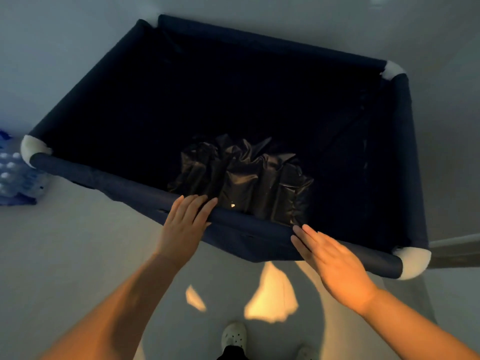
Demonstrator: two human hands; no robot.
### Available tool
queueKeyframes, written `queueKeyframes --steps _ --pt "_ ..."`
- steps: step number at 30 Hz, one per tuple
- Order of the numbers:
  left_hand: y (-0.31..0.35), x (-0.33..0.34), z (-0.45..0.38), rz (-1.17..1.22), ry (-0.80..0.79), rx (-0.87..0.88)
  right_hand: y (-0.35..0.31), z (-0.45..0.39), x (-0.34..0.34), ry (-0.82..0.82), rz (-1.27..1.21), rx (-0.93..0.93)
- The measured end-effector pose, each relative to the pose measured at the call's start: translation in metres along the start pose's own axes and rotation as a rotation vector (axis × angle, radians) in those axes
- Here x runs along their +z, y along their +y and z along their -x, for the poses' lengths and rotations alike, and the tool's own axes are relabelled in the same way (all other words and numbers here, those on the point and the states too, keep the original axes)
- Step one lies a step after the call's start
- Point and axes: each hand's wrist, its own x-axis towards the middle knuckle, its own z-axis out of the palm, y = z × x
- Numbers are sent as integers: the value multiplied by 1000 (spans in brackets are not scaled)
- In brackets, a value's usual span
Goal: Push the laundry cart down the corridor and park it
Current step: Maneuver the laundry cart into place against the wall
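While the laundry cart point(259, 100) stands on the pale floor point(78, 255), its near rail point(249, 224) is touched by the left hand point(185, 224) and right hand point(335, 263), fingers extended flat, unclenched; a black bag point(244, 178) lies inside.

Left hand point(185, 224) and right hand point(335, 266) flat, fingers extended.

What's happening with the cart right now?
A person stands at the near rail of a dark blue laundry cart. The left hand lies flat on the rail; the right hand is open against it, fingers straight, neither gripping. A black bag sits inside.
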Motion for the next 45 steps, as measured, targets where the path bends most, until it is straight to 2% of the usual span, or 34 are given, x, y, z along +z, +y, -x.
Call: queueKeyframes --steps 2,5,17,31,37,45 --pt "-11 -1 8 3 21 6 6 -10 -3 -107 99 -144" --pt "-19 0 18 -17 23 -17 10 -28 -6 -218 176 -229" --pt "-28 6 40 -59 140 -168 8 -52 11 -162 143 -396" --pt "55 23 34 -120 188 -319 93 -34 16 -81 158 -549" --pt "100 27 19 -133 186 -335 119 -10 19 -17 90 -393" --pt "164 26 -19 -109 76 -420 131 40 29 185 11 40"
